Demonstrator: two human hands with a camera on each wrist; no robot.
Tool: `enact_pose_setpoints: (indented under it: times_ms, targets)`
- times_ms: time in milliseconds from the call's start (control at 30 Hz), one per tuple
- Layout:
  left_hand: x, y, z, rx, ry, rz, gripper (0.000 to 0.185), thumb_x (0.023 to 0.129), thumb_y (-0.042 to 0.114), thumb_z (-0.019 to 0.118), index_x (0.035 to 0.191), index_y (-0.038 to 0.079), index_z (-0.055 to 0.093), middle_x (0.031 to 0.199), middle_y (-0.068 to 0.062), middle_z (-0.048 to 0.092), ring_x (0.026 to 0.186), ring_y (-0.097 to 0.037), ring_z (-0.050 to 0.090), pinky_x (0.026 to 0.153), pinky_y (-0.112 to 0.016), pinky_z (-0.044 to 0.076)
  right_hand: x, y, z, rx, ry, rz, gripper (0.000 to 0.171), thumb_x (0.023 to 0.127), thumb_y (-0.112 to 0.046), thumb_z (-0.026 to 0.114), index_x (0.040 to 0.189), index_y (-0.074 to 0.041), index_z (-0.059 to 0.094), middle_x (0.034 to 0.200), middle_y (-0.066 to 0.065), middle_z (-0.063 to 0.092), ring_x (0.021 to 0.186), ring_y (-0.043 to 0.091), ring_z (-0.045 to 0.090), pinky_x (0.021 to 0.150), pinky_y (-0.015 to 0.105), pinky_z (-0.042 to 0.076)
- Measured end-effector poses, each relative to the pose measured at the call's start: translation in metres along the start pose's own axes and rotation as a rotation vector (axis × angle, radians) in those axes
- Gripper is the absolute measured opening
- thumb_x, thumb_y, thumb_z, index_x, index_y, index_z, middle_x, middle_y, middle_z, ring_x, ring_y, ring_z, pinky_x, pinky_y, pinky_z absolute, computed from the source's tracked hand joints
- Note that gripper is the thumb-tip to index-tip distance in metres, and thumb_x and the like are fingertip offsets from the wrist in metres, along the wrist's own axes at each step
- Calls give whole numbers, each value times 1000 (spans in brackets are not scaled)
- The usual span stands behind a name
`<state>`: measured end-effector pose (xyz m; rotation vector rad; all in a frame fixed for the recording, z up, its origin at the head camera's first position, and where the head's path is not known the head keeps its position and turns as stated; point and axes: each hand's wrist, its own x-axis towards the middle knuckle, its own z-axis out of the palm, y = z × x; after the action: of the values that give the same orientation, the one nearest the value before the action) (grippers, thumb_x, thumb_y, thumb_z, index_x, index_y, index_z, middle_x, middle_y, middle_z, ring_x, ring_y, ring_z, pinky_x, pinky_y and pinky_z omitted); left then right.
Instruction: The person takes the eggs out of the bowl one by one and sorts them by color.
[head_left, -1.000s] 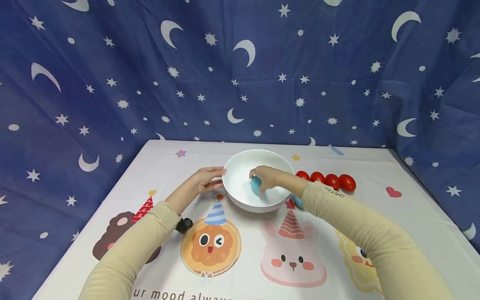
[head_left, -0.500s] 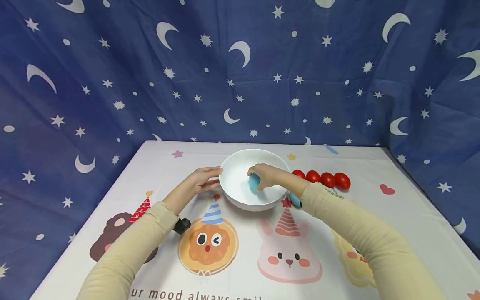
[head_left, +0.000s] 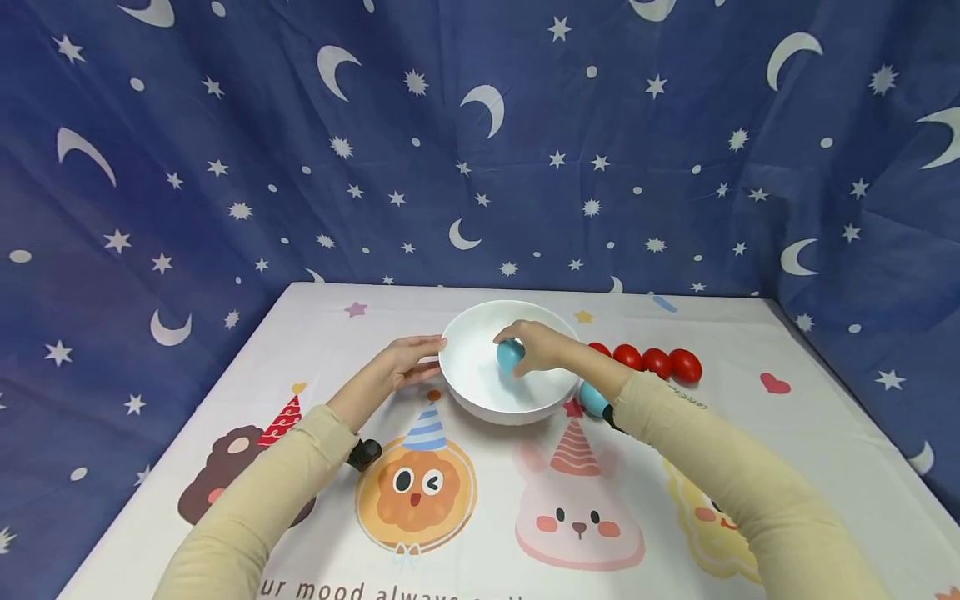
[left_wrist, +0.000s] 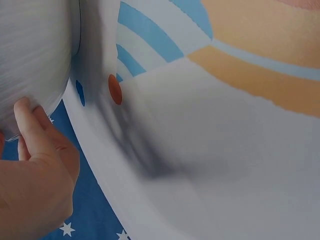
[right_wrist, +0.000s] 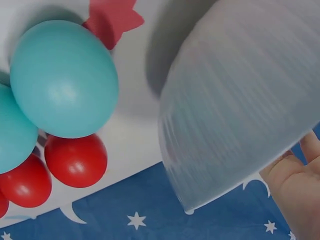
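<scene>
A white bowl (head_left: 480, 392) stands on the table's white cloth. My left hand (head_left: 408, 362) touches its left side, fingers extended, with fingertips at the rim; in the left wrist view those fingers (left_wrist: 35, 130) lie against the outer wall. Over the bowl's inside, my right hand (head_left: 538, 346) grips a light blue egg (head_left: 510, 356) between thumb and fingers. In the right wrist view the bowl (right_wrist: 240, 110) hides the held egg and part of that hand (right_wrist: 300, 185).
Right of the bowl lies another light blue egg (head_left: 594, 398); the right wrist view shows two there, blue eggs (right_wrist: 65, 80) side by side. Several red eggs (head_left: 686, 365) form a row behind them. A dark blue curtain (head_left: 375, 167) stands behind the table.
The right hand has lifted slightly with the blue egg still in its grip. More of the blue egg beside the bowl now shows past the forearm. The left hand stays at the bowl.
</scene>
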<state>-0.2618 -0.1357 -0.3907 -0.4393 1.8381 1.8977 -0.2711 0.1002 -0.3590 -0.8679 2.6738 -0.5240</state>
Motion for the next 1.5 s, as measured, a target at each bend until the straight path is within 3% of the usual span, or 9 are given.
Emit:
enact_pose_setpoints:
  times_ms: [333, 733, 1000, 1500]
  targets:
    - [1, 0, 1, 16, 4, 2, 51, 94, 22, 59, 141, 11, 43, 141, -16, 43, 69, -7, 60, 65, -12, 59, -5, -1, -2, 86, 86, -24, 58, 74, 0, 76, 129, -1, 55, 132, 16, 55, 123, 32, 50, 107, 43, 47]
    - [0, 1, -3, -22, -4, 7, 51, 95, 19, 58, 142, 9, 42, 140, -15, 43, 70, -6, 60, 67, -13, 59, -16, -6, -3, 155, 142, -81, 59, 76, 0, 75, 130, 3, 51, 129, 19, 54, 112, 32, 56, 98, 40, 54]
    - [-1, -1, 0, -23, 1, 0, 50, 95, 18, 57, 142, 9, 43, 141, -17, 43, 70, -6, 60, 67, -12, 59, -27, -2, 1, 197, 160, -49, 59, 76, -1, 75, 130, 3, 51, 131, 20, 53, 102, 34, 63, 95, 41, 56]
    - [3, 0, 0, -1, -13, -12, 49, 95, 20, 57, 141, 11, 43, 137, -14, 45, 75, -8, 60, 70, -13, 59, -53, 0, -2, 260, 227, -30, 61, 77, -1, 73, 133, 2, 48, 134, 22, 49, 105, 37, 60, 87, 40, 60]
